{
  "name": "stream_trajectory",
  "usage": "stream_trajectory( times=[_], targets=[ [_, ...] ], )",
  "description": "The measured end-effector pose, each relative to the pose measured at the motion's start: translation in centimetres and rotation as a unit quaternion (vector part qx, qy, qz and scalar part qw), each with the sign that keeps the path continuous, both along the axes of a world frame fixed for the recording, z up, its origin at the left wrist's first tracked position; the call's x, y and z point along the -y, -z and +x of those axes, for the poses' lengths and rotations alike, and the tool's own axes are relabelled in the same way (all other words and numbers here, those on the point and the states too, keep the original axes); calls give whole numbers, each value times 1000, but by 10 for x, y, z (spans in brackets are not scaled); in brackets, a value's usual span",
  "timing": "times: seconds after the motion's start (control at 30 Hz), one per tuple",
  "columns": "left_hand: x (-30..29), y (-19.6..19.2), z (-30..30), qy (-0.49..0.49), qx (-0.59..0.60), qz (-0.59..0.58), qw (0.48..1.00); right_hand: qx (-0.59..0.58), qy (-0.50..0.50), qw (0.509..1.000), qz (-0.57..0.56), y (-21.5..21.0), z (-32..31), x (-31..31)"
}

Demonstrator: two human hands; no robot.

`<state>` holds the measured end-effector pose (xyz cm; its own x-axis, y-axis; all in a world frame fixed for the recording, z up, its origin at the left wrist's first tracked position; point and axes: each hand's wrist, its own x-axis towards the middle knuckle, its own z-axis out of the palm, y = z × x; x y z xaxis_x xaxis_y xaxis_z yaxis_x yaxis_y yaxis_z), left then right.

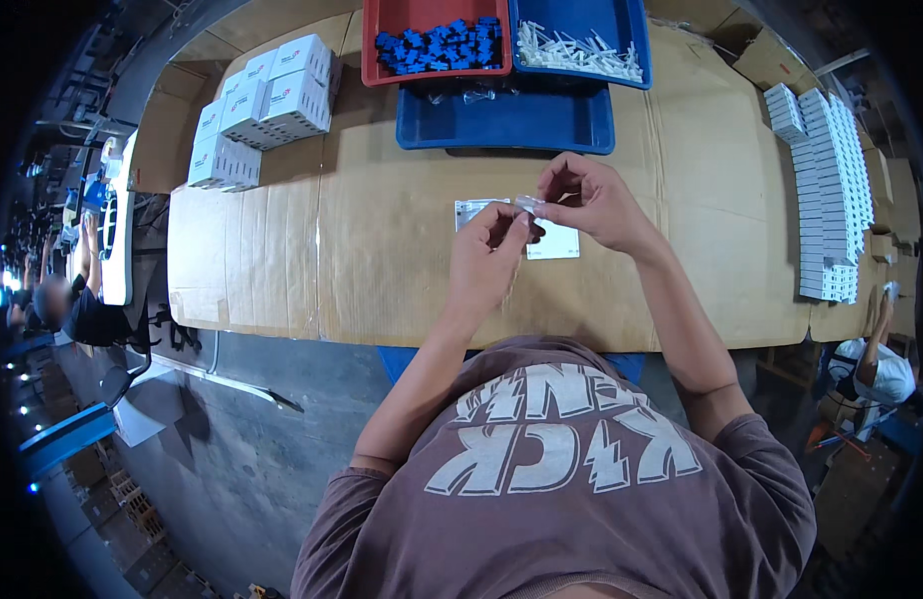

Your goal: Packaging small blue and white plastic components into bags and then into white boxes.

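Note:
Over the middle of the cardboard-covered table, my left hand (493,250) and my right hand (593,205) meet with fingertips pinched. Between them is a small, whitish, see-through plastic piece (527,203), too small to name more exactly. Both hands seem to grip it, the left from below and the right from above. Beneath my hands lies a flat white box or card (555,245), partly covered by my fingers. Just behind my left hand another flat white piece with dark marks (471,208) shows in part.
A red bin (370,60) of blue plastic parts and a blue bin (641,50) of white stick-like parts stand at the back. Before them sits another blue tray (501,140). Small white boxes are stacked at left (267,100) and right (826,190). Other people work at both sides.

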<state>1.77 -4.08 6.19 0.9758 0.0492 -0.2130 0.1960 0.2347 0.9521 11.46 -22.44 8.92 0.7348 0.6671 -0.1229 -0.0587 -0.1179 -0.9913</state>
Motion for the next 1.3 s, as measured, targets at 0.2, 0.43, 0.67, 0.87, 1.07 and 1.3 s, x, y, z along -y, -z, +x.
stream_trajectory(
  times=[0.2,0.43,0.67,0.87,1.07,1.3],
  targets=[
    [3,-14,-3,-60,38,108,992,16,140,988,57,17,-26,-19],
    [5,5,-5,-109,27,-6,994,-26,154,983,100,14,-30,-19],
    [5,7,-6,-121,6,-108,987,-168,185,953,169,30,-43,-24],
    [2,10,-6,-151,21,-71,986,-175,199,950,164,31,-46,-28],
    [1,3,-6,-159,48,-31,986,-176,193,951,165,36,-47,-32],
    [-5,6,-9,-151,43,5,988,-107,182,970,117,33,-48,-35]
  ],
)
